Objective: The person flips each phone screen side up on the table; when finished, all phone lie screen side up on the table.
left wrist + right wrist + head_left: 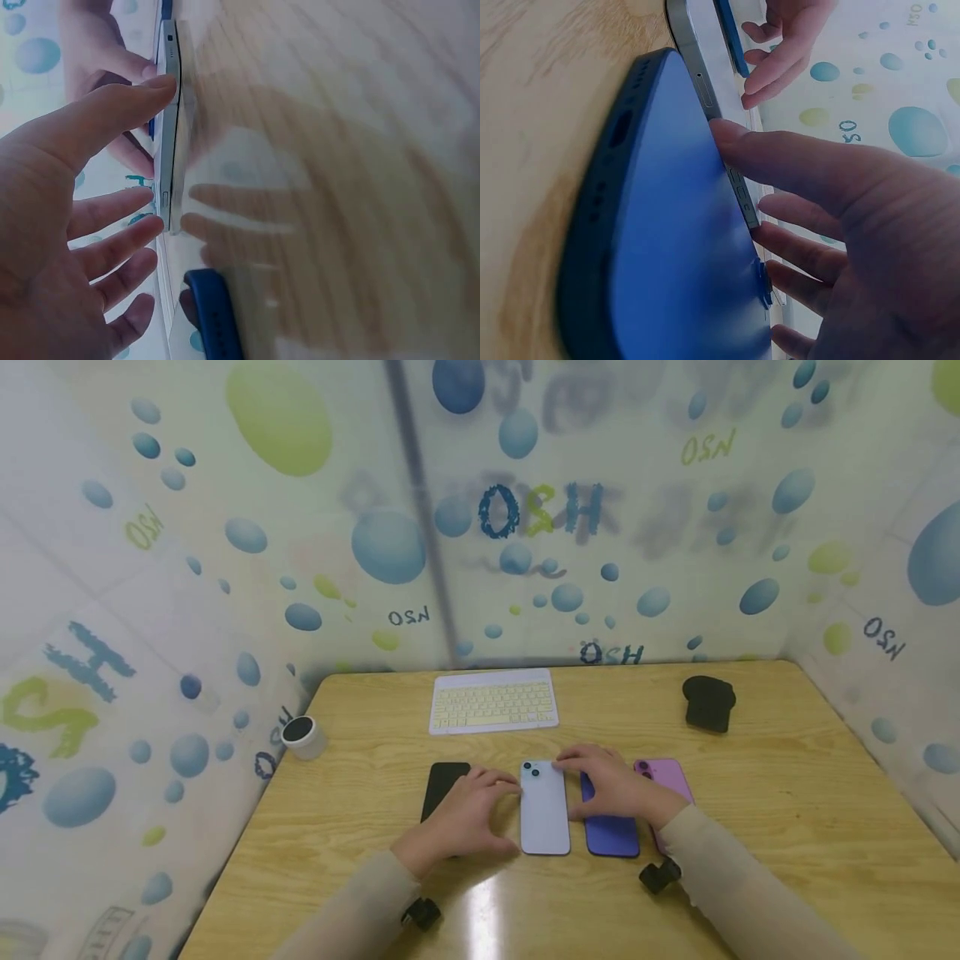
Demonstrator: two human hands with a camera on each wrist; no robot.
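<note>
A light blue phone (545,810) lies back up on the wooden table, its camera end away from me, between my two hands. On its left is my left hand (476,810), fingers spread and gently bent, with thumb and fingertips at the phone's long edge. My right hand (618,789) reaches over a dark blue phone (611,837); its thumb touches the light blue phone's right edge in the right wrist view, and its fingertips are near the top corner. A black phone (442,783) lies partly hidden behind my left hand. Beyond my right wrist lies a pink phone (675,777), partly covered.
A white keyboard (493,702) lies at the back of the table (787,793). Toward the back right is a black toast-shaped object (709,703). A small white cylinder with a dark top (304,739) stands at the left edge. Patterned curtains (600,577) surround the table.
</note>
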